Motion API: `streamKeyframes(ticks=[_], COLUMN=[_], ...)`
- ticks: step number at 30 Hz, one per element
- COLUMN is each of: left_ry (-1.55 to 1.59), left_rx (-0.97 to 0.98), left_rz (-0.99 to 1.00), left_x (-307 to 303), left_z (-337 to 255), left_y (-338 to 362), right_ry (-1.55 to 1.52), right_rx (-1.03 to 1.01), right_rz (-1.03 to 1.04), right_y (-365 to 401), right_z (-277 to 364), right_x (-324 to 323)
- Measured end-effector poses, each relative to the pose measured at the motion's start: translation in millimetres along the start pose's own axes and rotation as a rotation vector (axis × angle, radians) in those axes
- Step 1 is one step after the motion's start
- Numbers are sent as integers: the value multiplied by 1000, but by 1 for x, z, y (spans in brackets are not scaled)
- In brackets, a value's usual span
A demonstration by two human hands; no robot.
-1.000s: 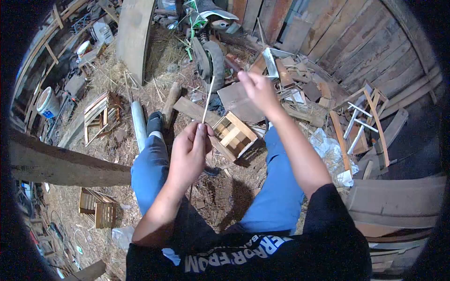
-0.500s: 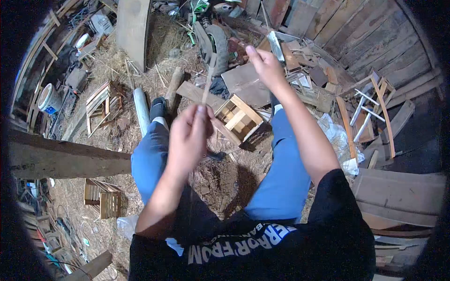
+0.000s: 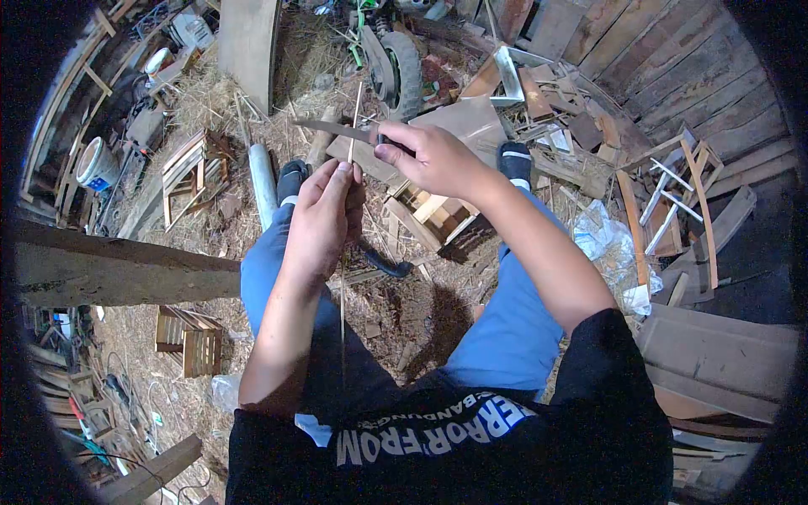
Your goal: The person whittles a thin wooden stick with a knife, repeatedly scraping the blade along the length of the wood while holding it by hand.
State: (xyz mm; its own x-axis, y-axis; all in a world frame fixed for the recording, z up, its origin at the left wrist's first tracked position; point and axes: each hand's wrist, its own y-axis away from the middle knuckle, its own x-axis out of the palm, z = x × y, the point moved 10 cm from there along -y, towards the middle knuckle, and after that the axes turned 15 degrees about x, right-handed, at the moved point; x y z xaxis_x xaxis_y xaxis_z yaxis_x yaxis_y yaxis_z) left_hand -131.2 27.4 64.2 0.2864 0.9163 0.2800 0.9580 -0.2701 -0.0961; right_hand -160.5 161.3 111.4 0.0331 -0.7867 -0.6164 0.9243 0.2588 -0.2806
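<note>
My left hand (image 3: 324, 206) is closed around a thin wooden strip (image 3: 358, 105), which points up past my fingertips and trails below the hand toward my lap. Just to the right, my right hand (image 3: 442, 160) grips a knife (image 3: 332, 128) by its dark handle. The blade reaches left and crosses the strip right above my left fingertips. Below my right hand, a small slatted wooden crate (image 3: 421, 227) sits on the ground between my feet, partly covered by the hand. A dark curved object (image 3: 387, 265) lies beside my left wrist.
A wooden beam (image 3: 126, 265) juts in from the left, close to my left leg. Another slatted crate (image 3: 189, 341) stands below it. A wheel (image 3: 402, 76) and scrap wood (image 3: 564, 126) are ahead. A white bucket (image 3: 98, 164) stands far left, plastic sheeting (image 3: 602, 240) at right.
My right hand has come down and left from its raised place, bringing the knife across the strip. The strip has turned from its broad face to a narrow edge.
</note>
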Motion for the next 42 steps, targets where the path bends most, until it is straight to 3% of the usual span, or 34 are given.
streamKeyframes(ticks=[6, 12, 21, 25, 26, 29, 33, 37, 42], left_ry=[-118, -336, -255, -199, -210, -159, -250, -339, -240], left_rx=[104, 215, 247, 153, 165, 235, 201, 121, 126], left_rz=[-99, -66, -145, -168, -155, -204, -189, -94, -90], left_x=[-1, -4, -11, -8, -9, -11, -13, -8, -7], left_z=[-4, -10, -14, -19, -18, -19, -23, -15, -12], left_y=[-4, -4, -9, 4, 2, -6, 1, 9, 7], right_ry=[181, 274, 308, 271, 211, 316, 367, 373, 285], right_rx=[8, -7, -81, -85, -165, -17, -159, 178, -4], right_rz=[-32, -68, -196, -197, -236, -184, -263, -308, -217], right_y=[5, 6, 0, 5, 6, -4, 1, -27, 8], right_z=[5, 14, 18, 25, 28, 13, 27, -26, 8], right_x=[-2, -4, -2, -3, -9, 1, 0, -42, -20])
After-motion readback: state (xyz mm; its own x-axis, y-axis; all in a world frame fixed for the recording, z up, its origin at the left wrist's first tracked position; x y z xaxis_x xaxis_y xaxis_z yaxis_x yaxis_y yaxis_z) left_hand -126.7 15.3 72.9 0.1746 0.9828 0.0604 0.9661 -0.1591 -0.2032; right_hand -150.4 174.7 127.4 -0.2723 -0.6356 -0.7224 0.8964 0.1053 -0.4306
